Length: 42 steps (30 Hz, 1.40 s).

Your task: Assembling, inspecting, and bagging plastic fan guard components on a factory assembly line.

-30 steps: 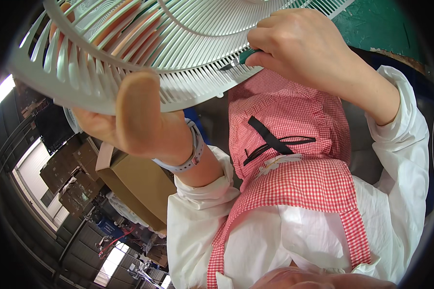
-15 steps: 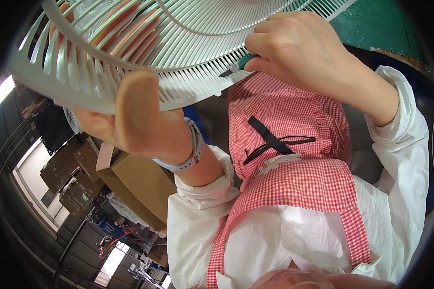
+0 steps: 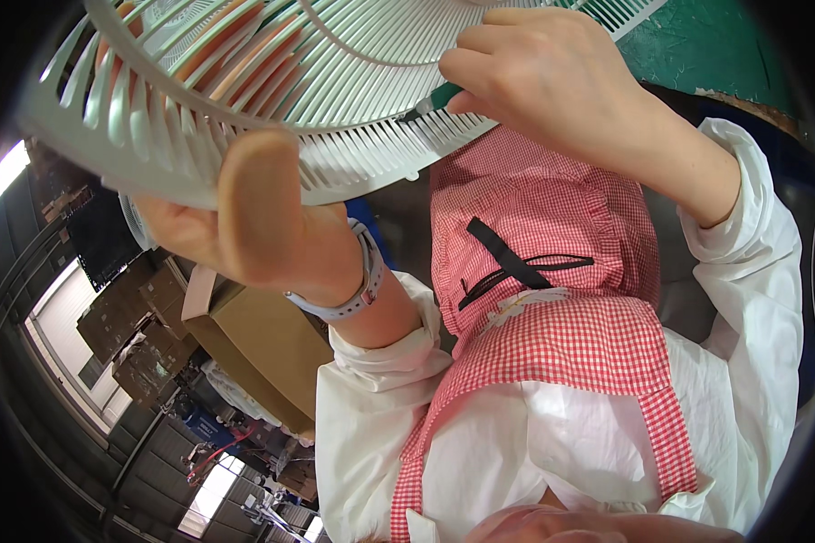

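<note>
A white plastic fan grille (image 3: 353, 167) with thin curved ribs is tilted across the top of the head view. My left hand (image 3: 261, 217) grips its near-left rim, thumb on the upper side, the fingers partly hidden under it. In my right hand (image 3: 552, 77) is a utility knife (image 3: 442, 96) with a green handle and a dark, narrow blade. The blade's tip lies at the ribs just inside the outer rim; whether it touches them I cannot tell. Orange parts (image 3: 254, 63) show through the ribs at the upper left.
A green work surface (image 3: 706, 50) with a worn edge lies at the far right. To the left stand an open cardboard box (image 3: 267, 348) and stacked cartons (image 3: 140, 317). My red checked apron (image 3: 543, 217) is close below the grille.
My right hand has shifted left and slightly up with the knife, bringing its tip further along the ribs. My left hand and the grille have barely moved.
</note>
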{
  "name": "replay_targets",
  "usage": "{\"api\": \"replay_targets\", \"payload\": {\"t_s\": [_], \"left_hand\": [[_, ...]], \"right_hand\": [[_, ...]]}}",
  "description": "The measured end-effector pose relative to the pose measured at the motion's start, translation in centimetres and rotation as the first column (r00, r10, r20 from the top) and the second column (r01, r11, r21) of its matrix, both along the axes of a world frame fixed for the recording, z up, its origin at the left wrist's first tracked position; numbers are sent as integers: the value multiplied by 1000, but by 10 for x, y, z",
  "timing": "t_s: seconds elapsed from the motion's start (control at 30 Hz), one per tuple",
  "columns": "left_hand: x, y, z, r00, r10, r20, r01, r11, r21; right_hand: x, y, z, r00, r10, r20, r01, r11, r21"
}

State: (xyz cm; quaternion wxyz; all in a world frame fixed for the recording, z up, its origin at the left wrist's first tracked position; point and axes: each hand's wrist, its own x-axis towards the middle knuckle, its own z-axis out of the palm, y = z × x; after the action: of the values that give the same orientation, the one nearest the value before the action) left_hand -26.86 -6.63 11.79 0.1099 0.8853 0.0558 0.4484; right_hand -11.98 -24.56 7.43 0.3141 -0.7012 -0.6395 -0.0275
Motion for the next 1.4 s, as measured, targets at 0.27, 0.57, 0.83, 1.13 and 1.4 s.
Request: {"api": "replay_targets", "payload": {"t_s": [0.27, 0.57, 0.83, 1.13, 1.4], "left_hand": [[-2, 5, 6, 1000, -28, 12, 29, 996, -80], [-2, 9, 13, 997, -81, 21, 83, 985, -151], [0, 9, 10, 995, -92, 25, 95, 980, -173], [4, 4, 18, 982, -182, 43, 186, 925, -332], [13, -12, 22, 985, -109, 136, 163, 858, -487]], "right_hand": [[-13, 0, -23, 995, -100, -25, 103, 985, 141], [-23, 4, -16, 993, -72, -92, 72, 997, -4], [-28, 4, -13, 995, -65, -73, 63, 998, -29], [-28, 12, -18, 996, -85, -18, 85, 996, 0], [-29, 15, -19, 994, -108, 11, 107, 994, 19]]}}
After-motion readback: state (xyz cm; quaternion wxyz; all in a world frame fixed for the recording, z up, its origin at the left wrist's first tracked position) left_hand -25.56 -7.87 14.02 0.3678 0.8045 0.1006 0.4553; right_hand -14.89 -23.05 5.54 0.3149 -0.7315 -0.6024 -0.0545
